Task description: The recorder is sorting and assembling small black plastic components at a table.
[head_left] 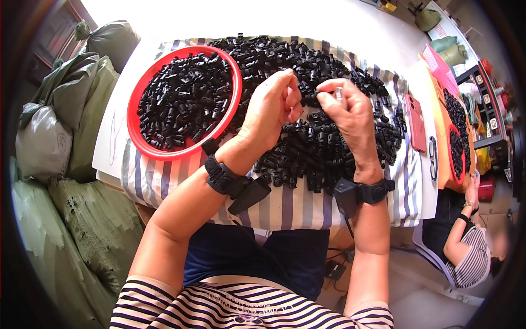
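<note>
Near the table's (pixel 329 16) left edge, one red basin (pixel 170 155) holds black pieces (pixel 183 98), too many to count. Over the loose pile (pixel 307 153), the left hand (pixel 274 104) is curled, contents hidden; the right hand (pixel 350 112) half-pinches, its grip unclear; one phone (pixel 416 123) lies rightmost.

A striped cloth (pixel 287 211) lies on the desk (pixel 107 151); left of the desk, green sacks (pixel 90 225) and a whitish sack (pixel 45 145); near the desk's right edge, a red phone (pixel 416 126); farther right, a pink basket (pixel 440 71) and a person in a striped shirt (pixel 472 257)
</note>
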A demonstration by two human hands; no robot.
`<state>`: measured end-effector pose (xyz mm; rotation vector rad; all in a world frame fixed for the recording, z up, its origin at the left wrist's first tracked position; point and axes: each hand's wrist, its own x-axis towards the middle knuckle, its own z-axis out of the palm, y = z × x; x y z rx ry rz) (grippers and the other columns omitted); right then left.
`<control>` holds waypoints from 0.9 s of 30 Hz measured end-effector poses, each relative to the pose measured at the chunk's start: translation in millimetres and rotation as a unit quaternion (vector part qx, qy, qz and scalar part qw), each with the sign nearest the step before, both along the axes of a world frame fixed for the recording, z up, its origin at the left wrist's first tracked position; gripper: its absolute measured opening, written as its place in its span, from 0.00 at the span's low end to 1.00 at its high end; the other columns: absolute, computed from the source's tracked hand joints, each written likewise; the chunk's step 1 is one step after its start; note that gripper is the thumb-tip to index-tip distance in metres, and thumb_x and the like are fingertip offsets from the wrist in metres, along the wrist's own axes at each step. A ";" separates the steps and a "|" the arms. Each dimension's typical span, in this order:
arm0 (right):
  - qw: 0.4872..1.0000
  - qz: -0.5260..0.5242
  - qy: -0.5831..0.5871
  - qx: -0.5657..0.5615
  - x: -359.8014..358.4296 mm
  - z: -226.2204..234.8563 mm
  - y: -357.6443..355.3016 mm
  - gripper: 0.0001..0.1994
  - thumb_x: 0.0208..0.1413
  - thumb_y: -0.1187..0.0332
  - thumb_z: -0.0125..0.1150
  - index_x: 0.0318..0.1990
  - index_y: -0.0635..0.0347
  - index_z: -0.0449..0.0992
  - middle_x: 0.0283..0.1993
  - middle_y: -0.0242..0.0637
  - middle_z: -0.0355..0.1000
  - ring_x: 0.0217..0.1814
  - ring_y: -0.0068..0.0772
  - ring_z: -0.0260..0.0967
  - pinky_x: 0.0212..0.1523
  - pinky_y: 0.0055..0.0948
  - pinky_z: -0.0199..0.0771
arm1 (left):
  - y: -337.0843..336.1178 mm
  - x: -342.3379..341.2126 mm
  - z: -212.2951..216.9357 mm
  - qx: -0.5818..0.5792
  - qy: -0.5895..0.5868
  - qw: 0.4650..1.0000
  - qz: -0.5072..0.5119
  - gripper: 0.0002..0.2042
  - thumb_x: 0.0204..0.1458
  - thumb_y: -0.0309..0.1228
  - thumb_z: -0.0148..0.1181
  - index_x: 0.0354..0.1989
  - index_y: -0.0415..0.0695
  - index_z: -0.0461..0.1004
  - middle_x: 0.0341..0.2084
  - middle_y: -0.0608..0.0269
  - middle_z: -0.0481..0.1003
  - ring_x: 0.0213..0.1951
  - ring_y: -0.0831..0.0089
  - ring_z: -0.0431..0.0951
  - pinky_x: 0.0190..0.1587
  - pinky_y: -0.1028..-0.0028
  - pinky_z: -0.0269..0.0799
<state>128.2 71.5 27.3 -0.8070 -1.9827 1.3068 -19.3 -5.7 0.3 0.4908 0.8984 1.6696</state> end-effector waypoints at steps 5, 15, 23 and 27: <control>0.988 -0.013 0.150 -0.037 6.1 6.4 -4.7 0.06 0.56 0.72 0.61 0.40 0.60 0.75 0.25 0.16 0.60 0.25 0.06 0.51 0.25 0.10 0.50 | -2.4 9.7 9.8 -0.011 0.000 0.994 -0.107 0.16 0.64 0.43 0.40 0.30 0.47 0.67 0.17 0.70 0.63 0.18 0.78 0.65 0.20 0.80 0.57; 0.989 0.051 0.139 -0.007 -3.3 -5.4 -12.5 0.09 0.54 0.72 0.64 0.41 0.59 0.72 0.23 0.17 0.59 0.23 0.08 0.50 0.24 0.11 0.53 | -1.9 12.9 1.1 0.051 0.048 0.993 -0.091 0.17 0.63 0.43 0.42 0.34 0.42 0.69 0.19 0.66 0.67 0.18 0.76 0.67 0.21 0.78 0.61; 0.993 0.045 0.105 0.007 -1.3 -10.7 0.1 0.12 0.55 0.69 0.63 0.45 0.63 0.74 0.18 0.15 0.50 0.19 0.09 0.44 0.21 0.14 0.48 | -4.0 13.7 2.8 0.056 0.092 0.988 -0.115 0.12 0.64 0.38 0.44 0.37 0.43 0.68 0.19 0.70 0.66 0.20 0.81 0.67 0.22 0.81 0.61; 0.986 0.049 0.149 -0.052 -6.1 -4.2 -11.1 0.13 0.56 0.69 0.62 0.47 0.62 0.73 0.18 0.15 0.49 0.20 0.08 0.42 0.21 0.14 0.46 | -5.0 13.6 4.5 0.054 0.069 0.987 -0.136 0.13 0.64 0.40 0.42 0.36 0.44 0.67 0.19 0.69 0.66 0.19 0.80 0.67 0.21 0.81 0.61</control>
